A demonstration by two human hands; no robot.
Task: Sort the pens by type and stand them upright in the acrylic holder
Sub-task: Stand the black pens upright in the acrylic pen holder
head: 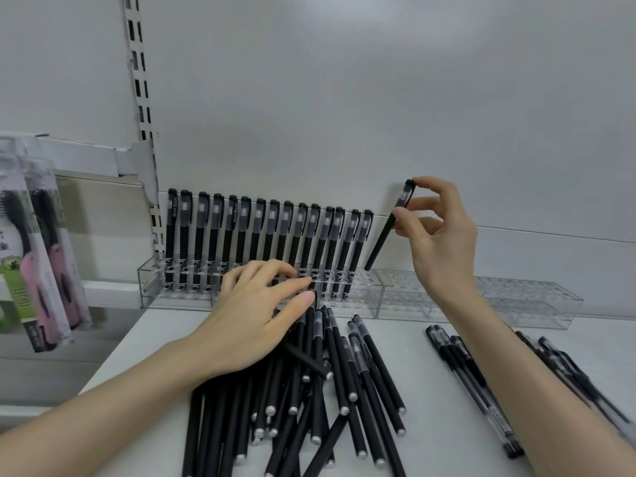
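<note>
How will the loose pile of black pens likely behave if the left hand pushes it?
The black pens look round-barrelled and lie crisscrossed, so a push would probably roll and scatter them. The right hand pinches one pen with fingertips alone, suggesting each is light and stiff.

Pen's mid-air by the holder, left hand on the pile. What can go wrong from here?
1. The right hand pinches the black pen near its cap, tilted. Its tip may miss a hole in the acrylic holder or knock the standing row.
2. The right forearm crosses the clear-barrel pens and may sweep them.
3. The left hand on the loose pile may set pens rolling.
</note>
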